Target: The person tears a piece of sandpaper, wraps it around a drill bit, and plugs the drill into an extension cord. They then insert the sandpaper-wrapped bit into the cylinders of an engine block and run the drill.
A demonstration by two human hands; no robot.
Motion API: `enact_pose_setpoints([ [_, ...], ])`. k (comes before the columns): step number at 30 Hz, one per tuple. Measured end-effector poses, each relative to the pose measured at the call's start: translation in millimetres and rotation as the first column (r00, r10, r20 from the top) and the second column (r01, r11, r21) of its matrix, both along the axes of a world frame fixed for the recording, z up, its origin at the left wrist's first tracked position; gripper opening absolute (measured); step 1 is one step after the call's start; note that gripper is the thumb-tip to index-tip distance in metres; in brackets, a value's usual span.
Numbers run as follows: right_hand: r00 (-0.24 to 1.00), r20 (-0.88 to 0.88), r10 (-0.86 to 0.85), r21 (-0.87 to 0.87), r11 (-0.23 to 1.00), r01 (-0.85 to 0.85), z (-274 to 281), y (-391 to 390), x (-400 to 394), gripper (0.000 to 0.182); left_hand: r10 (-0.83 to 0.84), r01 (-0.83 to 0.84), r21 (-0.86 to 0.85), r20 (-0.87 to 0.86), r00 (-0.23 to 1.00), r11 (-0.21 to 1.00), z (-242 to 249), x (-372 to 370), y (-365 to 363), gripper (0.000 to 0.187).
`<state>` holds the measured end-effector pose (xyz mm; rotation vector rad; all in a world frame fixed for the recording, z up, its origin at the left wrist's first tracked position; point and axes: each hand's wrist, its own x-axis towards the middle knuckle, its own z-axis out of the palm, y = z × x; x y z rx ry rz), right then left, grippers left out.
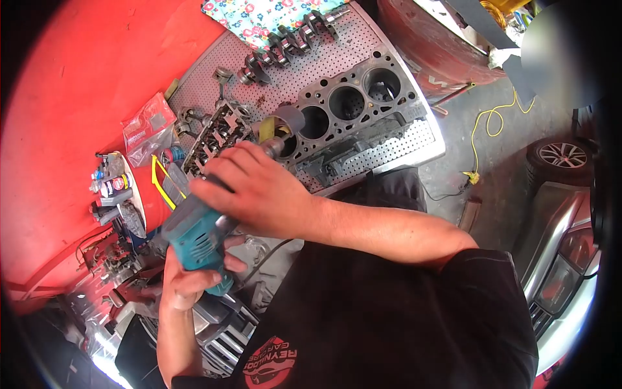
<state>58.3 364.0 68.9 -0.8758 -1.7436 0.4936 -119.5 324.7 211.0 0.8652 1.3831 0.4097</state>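
Note:
A teal and black power drill (197, 240) lies across the front of my body. My left hand (188, 279) is wrapped around its handle from below. My right hand (259, 191) grips the drill's front body from above, fingers curled near the chuck (273, 146). Beyond the chuck a grey, rounded piece (291, 118) with a yellow patch overlaps the near end of the engine block (356, 126). The block's large cylinder bores face up. Left of my right hand sits a cylinder head (217, 136) with its valve gear showing.
A crankshaft (288, 47) lies on the perforated metal bench (217, 68), beside a flowered cloth (243, 16). Pistons with rods (188, 122), a plastic bag (148, 133) and bottles (115, 186) are at left. A yellow cord (478, 139) and a wheel (560, 155) are on the floor.

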Motion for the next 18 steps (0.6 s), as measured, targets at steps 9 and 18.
enact_pose_setpoints([
  [9, 0.969, -0.211, -0.124, -0.085, 0.99, 0.109, -50.5, -8.7, 20.8, 0.086, -0.384, 0.359, -0.137, -0.352, 0.854, 0.923, -8.5, 50.3, 37.9, 0.049],
  [18, 0.942, -0.263, -0.209, -0.266, 0.954, 0.138, -43.8, -7.2, 32.5, 0.086, -0.618, 0.635, -0.21, -0.579, 0.532, 0.743, 3.4, 69.9, 96.2, 0.027],
])
